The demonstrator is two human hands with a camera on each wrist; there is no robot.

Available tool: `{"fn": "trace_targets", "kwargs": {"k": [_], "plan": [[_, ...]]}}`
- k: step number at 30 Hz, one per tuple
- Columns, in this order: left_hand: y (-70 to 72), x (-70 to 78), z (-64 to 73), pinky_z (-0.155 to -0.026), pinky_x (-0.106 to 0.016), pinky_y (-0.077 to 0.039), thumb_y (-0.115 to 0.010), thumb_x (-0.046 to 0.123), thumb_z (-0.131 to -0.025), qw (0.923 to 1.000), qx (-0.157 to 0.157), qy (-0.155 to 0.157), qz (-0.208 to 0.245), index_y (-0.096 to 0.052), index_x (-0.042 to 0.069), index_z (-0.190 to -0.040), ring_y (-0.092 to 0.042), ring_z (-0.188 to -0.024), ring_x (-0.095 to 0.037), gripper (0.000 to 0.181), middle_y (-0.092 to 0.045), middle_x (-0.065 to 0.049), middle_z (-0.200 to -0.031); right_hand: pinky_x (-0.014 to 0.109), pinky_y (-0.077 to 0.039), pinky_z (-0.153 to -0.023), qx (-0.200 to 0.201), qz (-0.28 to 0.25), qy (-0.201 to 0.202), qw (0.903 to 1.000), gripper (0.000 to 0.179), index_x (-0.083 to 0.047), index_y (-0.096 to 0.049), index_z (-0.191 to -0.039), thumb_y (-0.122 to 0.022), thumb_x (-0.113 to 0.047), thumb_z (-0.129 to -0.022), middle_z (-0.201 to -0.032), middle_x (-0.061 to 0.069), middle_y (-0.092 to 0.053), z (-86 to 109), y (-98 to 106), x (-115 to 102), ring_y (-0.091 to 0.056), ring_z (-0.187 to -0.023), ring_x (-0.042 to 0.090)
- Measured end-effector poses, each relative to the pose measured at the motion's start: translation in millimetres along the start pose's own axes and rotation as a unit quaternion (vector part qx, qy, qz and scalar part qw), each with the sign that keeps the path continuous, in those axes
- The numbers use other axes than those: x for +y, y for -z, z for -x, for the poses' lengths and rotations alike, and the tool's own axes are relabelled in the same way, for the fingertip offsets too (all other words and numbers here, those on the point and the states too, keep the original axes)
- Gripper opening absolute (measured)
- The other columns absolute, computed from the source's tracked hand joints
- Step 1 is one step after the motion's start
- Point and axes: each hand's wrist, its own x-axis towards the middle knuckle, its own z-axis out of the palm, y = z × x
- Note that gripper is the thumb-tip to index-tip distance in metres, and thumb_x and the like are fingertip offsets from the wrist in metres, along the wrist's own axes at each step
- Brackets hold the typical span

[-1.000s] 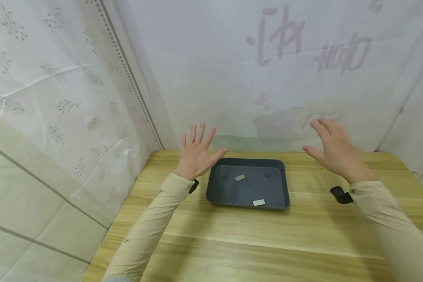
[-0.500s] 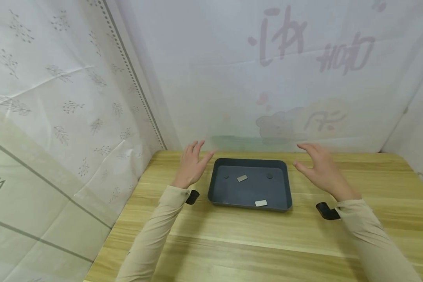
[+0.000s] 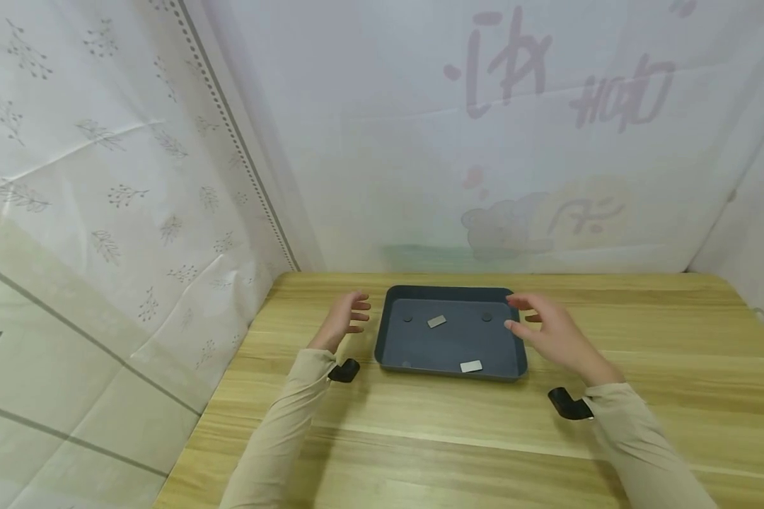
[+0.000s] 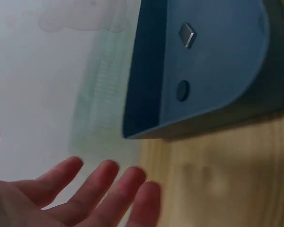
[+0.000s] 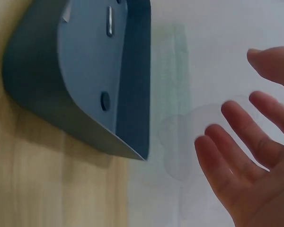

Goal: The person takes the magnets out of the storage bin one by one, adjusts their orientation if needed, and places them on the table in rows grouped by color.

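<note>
Left hand [image 3: 344, 319] hangs just beside a dark blue-grey tray [image 3: 433, 346], its fingers relaxed and slightly spread, the tips pointing at the tray's side wall with a gap between. Across from it, the right hand [image 3: 550, 329] hovers by the opposite side, fingers gently bent and thumb held apart from them; from above, its fingertips overlap the rim, though from the wrist I see them clear of the wall. So the tray sits on the wooden table [image 3: 395, 438] between the two hands. Inside it, a small grey bar [image 3: 436, 322] lies slantwise, about midway between both sets of fingertips. A small white bar [image 3: 471, 366] lies nearer the right hand than the left, closer to the person than the fingertips of either. Dark round spots mark the tray floor too: one [image 3: 407, 318] toward the left fingers, another [image 3: 487, 317] close to the right thumb. Below each hand comes a beige sleeve [image 3: 280, 424], with a black fitting [image 3: 569, 404] on the inner side of each wrist. Beyond both hands hangs a pale cloth [image 3: 382, 141] with faint pink lettering, and well off to the left hand's outer side, another cloth [image 3: 102, 184] printed with leafy sprigs.
</note>
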Motion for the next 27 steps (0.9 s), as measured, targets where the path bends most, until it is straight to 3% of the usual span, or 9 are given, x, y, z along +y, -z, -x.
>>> {"fn": "trace_targets", "kwargs": {"k": [4, 9, 16, 22, 27], "plan": [[1.7, -13.3, -2.8, -0.092, -0.047, -0.048, -0.031, 0.045, -0.1, 0.9988, -0.031, 0.032, 0.021, -0.041, -0.001, -0.142, -0.054, -0.116, -0.041, 0.063, -0.049, -0.025, -0.138, 0.047, -0.05, -0.09, -0.029, -0.036, 0.0, 0.9989, 0.035, -0.006, -0.057, -0.126, -0.063, -0.021, -0.095, -0.128, 0.015, -0.059, 1.4, -10.9, 0.3, -0.056, -0.114, 0.035], [4.3, -26.0, -6.6, -0.08, -0.037, -0.051, -0.029, 0.047, -0.101, 0.9931, -0.072, 0.073, 0.058, -0.039, -0.003, -0.142, -0.061, -0.1, -0.029, 0.066, -0.05, -0.026, -0.137, 0.035, -0.051, -0.088, -0.066, -0.062, -0.009, 0.9958, 0.033, -0.01, -0.058, -0.124, -0.063, -0.024, -0.095, -0.126, 0.014, -0.06, 2.1, -22.1, 1.6, -0.058, -0.113, 0.034], [9.5, -37.5, -5.0, -0.077, -0.034, -0.05, -0.029, 0.049, -0.102, 0.9821, -0.126, 0.115, 0.08, -0.039, -0.002, -0.142, -0.059, -0.092, -0.022, 0.066, -0.055, -0.017, -0.127, 0.037, -0.051, -0.089, -0.099, -0.08, -0.013, 0.9917, 0.038, -0.007, -0.057, -0.127, -0.065, -0.024, -0.094, -0.127, 0.017, -0.059, 0.8, -37.8, 6.7, -0.056, -0.116, 0.035], [10.3, -45.9, -10.0, -0.077, -0.033, -0.048, -0.031, 0.048, -0.103, 0.9758, -0.141, 0.133, 0.102, -0.036, -0.001, -0.145, -0.058, -0.093, -0.02, 0.064, -0.054, -0.011, -0.123, 0.041, -0.05, -0.089, -0.126, -0.083, -0.022, 0.9883, 0.038, -0.003, -0.056, -0.127, -0.064, -0.022, -0.095, -0.128, 0.019, -0.057, 0.3, -47.0, 9.0, -0.055, -0.116, 0.036], [4.4, -53.4, -16.8, -0.07, -0.028, -0.049, -0.043, 0.033, -0.103, 0.9758, -0.125, 0.138, 0.115, -0.04, -0.001, -0.141, -0.061, -0.084, -0.013, 0.051, -0.058, -0.005, -0.116, 0.043, -0.05, -0.087, -0.135, -0.06, -0.017, 0.9889, 0.032, -0.003, -0.06, -0.121, -0.066, -0.018, -0.093, -0.122, 0.016, -0.059, -2.8, -54.6, 10.3, -0.057, -0.11, 0.033]]}}
